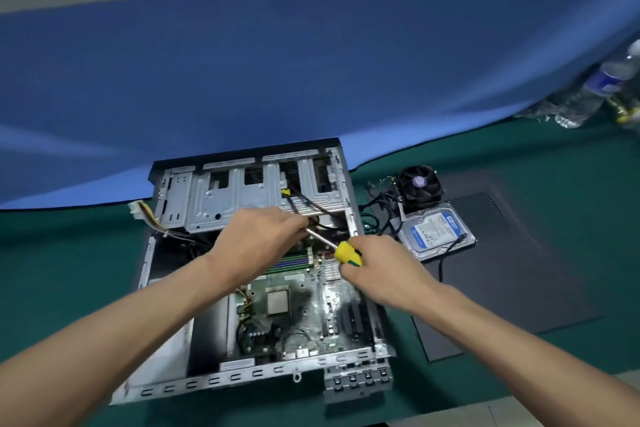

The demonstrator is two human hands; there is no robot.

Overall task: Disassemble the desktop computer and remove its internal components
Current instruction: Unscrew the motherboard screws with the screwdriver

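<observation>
The open computer case is seen lying flat on the green desk in the lower middle of the frame, its side cover taken off. A dark side panel is laid on the desk to the right of the case. On the upper left part of that panel a hard drive and a cooling fan are set down just beside each other, so these parts can be judged as already removed. The drive cage at the top of the case appears emptied.

Inside the case the motherboard is still mounted, with the bare processor exposed at its middle and memory sticks seated above it. A bundle of power cables hangs out at the upper left corner of the case.

A screwdriver with a yellow handle is clamped in the right hand, its shaft pointed up and left towards the upper edge of the motherboard. The shaft near the tip is pinched by the curled fingers of the left hand, apparently to steady it; the tip itself is hidden under that hand.

The task is judged roughly midway: the motherboard, memory, processor and cabling remain to be taken out.
</observation>
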